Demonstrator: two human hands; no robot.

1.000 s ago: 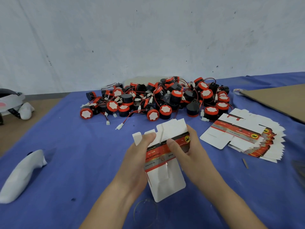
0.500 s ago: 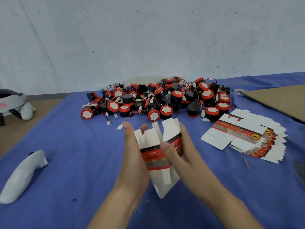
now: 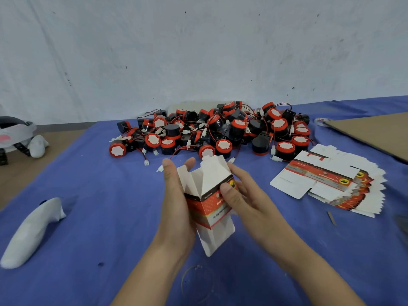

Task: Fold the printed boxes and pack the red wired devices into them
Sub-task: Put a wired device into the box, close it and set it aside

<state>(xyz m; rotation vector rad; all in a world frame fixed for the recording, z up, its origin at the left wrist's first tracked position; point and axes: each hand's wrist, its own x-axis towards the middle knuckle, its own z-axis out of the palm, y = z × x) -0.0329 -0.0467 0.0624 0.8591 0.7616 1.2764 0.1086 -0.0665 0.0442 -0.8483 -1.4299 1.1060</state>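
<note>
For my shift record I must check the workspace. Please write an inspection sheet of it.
Surface: blue cloth, wrinkled.
Job's things: printed box half opened between both hands; flat boxes fanned at right; red wired devices piled behind.
Clutter: white handle-shaped object at left; cardboard sheet at right.
Grips: left hand flat against the box; right hand pinches it.
Cables: red wires with white plugs, tangled in the pile.
Surroundings: grey wall; headset-like device at far left.
</note>
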